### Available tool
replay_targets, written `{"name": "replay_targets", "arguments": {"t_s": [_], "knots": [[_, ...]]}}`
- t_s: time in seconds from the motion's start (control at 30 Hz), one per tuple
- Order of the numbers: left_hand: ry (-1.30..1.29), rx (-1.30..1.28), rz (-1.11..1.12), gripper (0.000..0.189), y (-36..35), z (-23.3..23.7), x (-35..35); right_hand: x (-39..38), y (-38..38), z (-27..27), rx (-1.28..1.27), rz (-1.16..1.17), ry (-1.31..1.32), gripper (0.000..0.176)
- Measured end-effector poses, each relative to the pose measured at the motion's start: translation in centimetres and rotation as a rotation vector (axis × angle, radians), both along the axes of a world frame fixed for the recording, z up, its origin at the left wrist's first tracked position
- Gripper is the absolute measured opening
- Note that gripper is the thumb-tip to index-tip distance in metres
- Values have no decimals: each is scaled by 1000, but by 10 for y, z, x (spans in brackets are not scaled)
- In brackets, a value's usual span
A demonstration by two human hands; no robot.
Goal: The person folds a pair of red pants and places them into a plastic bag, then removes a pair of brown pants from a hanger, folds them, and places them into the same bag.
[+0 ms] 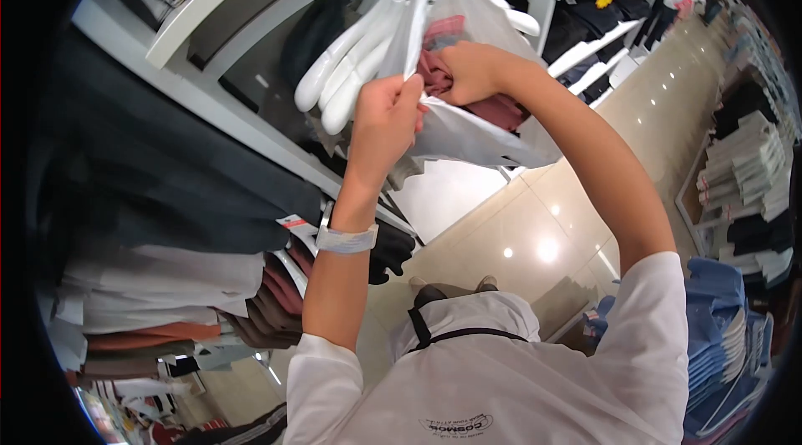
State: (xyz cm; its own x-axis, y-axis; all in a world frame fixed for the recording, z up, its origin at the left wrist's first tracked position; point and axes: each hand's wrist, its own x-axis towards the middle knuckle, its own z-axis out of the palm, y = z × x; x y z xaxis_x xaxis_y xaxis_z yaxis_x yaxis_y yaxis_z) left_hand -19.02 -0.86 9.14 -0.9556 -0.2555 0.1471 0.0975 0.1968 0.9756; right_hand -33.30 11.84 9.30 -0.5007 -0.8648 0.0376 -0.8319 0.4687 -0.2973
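A whitish plastic bag (476,140) hangs open from the rack at the top centre. My left hand (388,119) is closed on the bag's near edge. Inside the bag's mouth, my right hand (472,73) has its fingers curled round a dusty-pink garment (434,73); its fingertips are partly hidden by the cloth. More pink cloth lies below that hand within the bag. Just left of the bag hang several white padded hangers (359,57).
Folded and hanging clothes (167,286) fill the left side. Shelves with dark clothes (593,27) stand at the upper right. Denim garments (710,320) hang at the lower right, below stacked pale clothes (743,165). Tiled floor (535,219) runs between the racks.
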Motion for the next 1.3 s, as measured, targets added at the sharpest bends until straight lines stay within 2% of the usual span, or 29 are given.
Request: {"name": "replay_targets", "arguments": {"t_s": [0.03, 0.13, 0.17, 0.27, 0.37, 0.43, 0.47, 0.5, 0.57, 0.6, 0.63, 0.67, 0.7, 0.73, 0.8, 0.83, 0.9, 0.97, 1.03, 1.07, 1.13, 1.23, 1.3], "knots": [[-1, 9, 14, 36, 1, 2, -1, -2, -2, -12, -181, 154, 151, 37], [45, -18, 48, 36, 2, -4, -2, -2, -20, -55, -149, 183, 561, 24], [62, -7, 45, 36, 4, -7, -3, -4, -27, -68, 19, 133, 663, 18], [163, -75, 90, 36, 6, -24, -13, -14, -35, -74, 147, 76, 635, 18], [187, -81, 144, 37, 7, -37, -18, -23, -22, -80, 53, 96, 610, 22], [172, -98, 189, 35, 11, -41, -19, 1, 6, -43, -280, 158, 267, 30], [211, -140, 203, 34, 15, -41, -19, 14, 15, -27, -313, 142, 168, 41], [248, -182, 218, 33, 19, -41, -19, 19, 26, -20, -390, 108, -120, 45], [333, -179, 229, 31, 27, -50, -21, 36, 43, -27, -748, 46, -463, 36], [384, -133, 223, 30, 33, -58, -23, 53, 51, -24, -823, -28, -555, 30], [438, -92, 220, 29, 33, -63, -20, 57, 65, -30, -731, -114, -334, 25], [384, -48, 155, 27, 37, -63, -4, 75, 67, -36, -834, -126, -283, 21], [340, 0, 111, 25, 40, -72, 12, 86, 77, -47, -765, -211, -138, 20], [296, 49, 65, 24, 43, -84, 27, 98, 81, -59, -833, -221, -74, 18], [194, -57, 71, 23, 42, -121, 71, 122, 89, -81, -950, -240, 107, 13], [73, -17, 58, 23, 38, -145, 97, 136, 94, -92, -998, -253, 224, 10], [-160, 104, 76, 22, 26, -199, 155, 169, 107, -126, -1015, -331, 39, 9], [-341, 283, 245, 19, 11, -265, 218, 200, 107, -162, -877, -323, -204, 9], [-458, 324, 469, 18, -9, -298, 274, 228, 99, -195, -642, -306, -575, 6], [-481, 320, 598, 19, -22, -306, 298, 241, 97, -214, -564, -241, -593, 7], [-472, 286, 769, 16, -57, -330, 345, 272, 82, -242, -523, -286, -745, 14], [-197, 100, 962, 10, -117, -354, 394, 314, 45, -255, -378, -205, -848, 17], [-179, -79, 1054, 4, -157, -359, 412, 337, 13, -260, -242, -87, -841, 18]]}}
